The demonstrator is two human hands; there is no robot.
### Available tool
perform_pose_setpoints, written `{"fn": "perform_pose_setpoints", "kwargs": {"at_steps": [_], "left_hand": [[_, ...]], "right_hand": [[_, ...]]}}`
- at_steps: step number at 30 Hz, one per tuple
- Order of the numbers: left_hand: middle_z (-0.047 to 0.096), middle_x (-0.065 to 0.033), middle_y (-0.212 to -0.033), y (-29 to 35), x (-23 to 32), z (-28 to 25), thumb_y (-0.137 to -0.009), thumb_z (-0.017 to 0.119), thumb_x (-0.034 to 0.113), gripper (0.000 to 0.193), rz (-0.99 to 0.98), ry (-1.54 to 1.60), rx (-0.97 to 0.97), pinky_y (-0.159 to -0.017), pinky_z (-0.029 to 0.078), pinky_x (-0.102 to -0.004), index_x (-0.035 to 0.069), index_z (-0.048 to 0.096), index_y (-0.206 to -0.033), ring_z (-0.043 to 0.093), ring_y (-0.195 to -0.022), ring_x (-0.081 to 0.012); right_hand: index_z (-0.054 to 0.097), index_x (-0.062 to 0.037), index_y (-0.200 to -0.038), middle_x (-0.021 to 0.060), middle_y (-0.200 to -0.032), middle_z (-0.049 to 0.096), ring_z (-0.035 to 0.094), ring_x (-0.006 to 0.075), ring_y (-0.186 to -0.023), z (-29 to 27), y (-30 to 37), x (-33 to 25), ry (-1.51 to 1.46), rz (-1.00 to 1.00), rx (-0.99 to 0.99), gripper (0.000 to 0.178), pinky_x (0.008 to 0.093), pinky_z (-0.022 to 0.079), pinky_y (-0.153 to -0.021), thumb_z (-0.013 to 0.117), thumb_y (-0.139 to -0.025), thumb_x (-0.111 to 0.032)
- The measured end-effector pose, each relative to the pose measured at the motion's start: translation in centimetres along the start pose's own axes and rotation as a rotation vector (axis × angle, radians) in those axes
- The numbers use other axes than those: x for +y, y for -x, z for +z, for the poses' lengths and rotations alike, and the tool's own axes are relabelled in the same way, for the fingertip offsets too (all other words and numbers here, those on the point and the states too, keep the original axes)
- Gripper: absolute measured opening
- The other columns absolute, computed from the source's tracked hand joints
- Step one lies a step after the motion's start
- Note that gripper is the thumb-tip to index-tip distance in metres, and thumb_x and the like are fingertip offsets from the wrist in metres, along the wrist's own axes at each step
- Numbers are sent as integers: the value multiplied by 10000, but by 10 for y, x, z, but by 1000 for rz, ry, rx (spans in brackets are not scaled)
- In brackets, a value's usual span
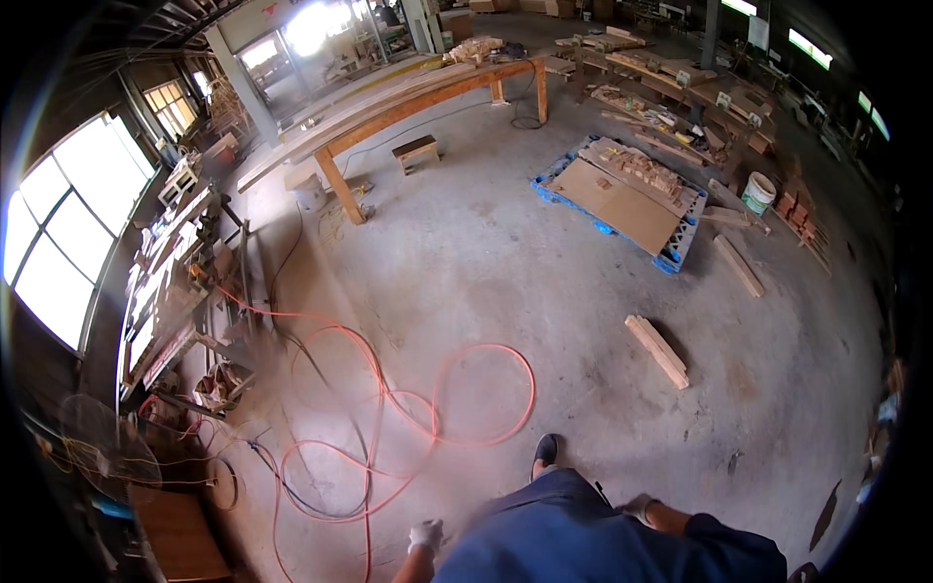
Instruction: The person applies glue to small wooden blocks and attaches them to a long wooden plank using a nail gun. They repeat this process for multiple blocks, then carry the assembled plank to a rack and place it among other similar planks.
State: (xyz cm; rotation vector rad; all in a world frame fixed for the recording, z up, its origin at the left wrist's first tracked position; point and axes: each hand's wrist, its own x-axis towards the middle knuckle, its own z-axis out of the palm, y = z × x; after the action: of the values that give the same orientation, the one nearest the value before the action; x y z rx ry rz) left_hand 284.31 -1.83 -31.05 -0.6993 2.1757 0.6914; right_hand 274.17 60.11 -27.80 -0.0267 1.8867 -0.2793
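Note:
My left hand (pixel 426 534), in a pale glove, hangs low beside my body over the concrete floor. It looks small and foreshortened, and nothing shows in it. The orange hose (pixel 367 486) lies looped on the floor to its left, apart from the hand. My right hand (pixel 639 507), also gloved, is at my right side, partly covered by my dark blue clothing; its fingers cannot be made out. One dark shoe (pixel 546 449) shows ahead of me. The nearest loose thing in front is a short bundle of wooden strips (pixel 657 352) on the floor.
A long wooden workbench (pixel 418 97) stands ahead, with a small stool (pixel 416 149) near it. To the right are a blue pallet (pixel 671 260) bearing cardboard (pixel 612 204), a wooden beam (pixel 739 265) and a white bucket (pixel 758 192). A cluttered rack (pixel 175 262) lines the left windows.

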Motion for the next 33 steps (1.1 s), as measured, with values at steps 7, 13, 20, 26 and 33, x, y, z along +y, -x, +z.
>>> {"fn": "perform_pose_setpoints", "kwargs": {"at_steps": [7,13,20,26,33], "left_hand": [[796,-140,-1185,5,86,-17,-973,623,515,455,-70,79,-27,-980,578,-440,183,798,-1230,752,-1090,-349],[794,-130,-1218,-63,151,-87,-970,632,522,470,-228,248,-53,-970,587,-409,190,804,-1256,757,-1099,-318],[792,-146,-1123,-258,229,-197,-960,660,374,330,187,3,-52,-888,581,-438,138,808,-1137,744,-1026,-311],[764,-46,-919,-424,351,-314,-1017,650,200,236,540,-10,186,-779,594,-368,51,763,-1162,725,-801,-207],[748,-47,-896,-552,441,-438,-980,779,227,323,702,443,226,-655,520,-300,21,773,-1229,678,-755,-139]], "right_hand": [[741,-66,-1275,251,-1299,712,684,451,-1188,-303,-155,-67,-287,75,682,581,491,550,-987,642,-969,-550],[784,-71,-1068,242,-1023,748,749,404,-981,-479,-141,-258,-468,-353,628,398,473,568,-838,660,-966,-436],[802,-111,-1109,175,-1110,783,757,362,-1038,-507,-201,-233,-441,-264,774,375,460,567,-884,629,-995,-423],[770,19,-1003,137,-942,775,722,260,-730,-479,-184,-131,-981,292,269,279,413,552,-631,694,-996,-250],[769,2,-1064,139,-963,779,730,263,-786,-550,-183,-213,-777,296,121,262,414,570,-679,676,-1021,-240]]}}
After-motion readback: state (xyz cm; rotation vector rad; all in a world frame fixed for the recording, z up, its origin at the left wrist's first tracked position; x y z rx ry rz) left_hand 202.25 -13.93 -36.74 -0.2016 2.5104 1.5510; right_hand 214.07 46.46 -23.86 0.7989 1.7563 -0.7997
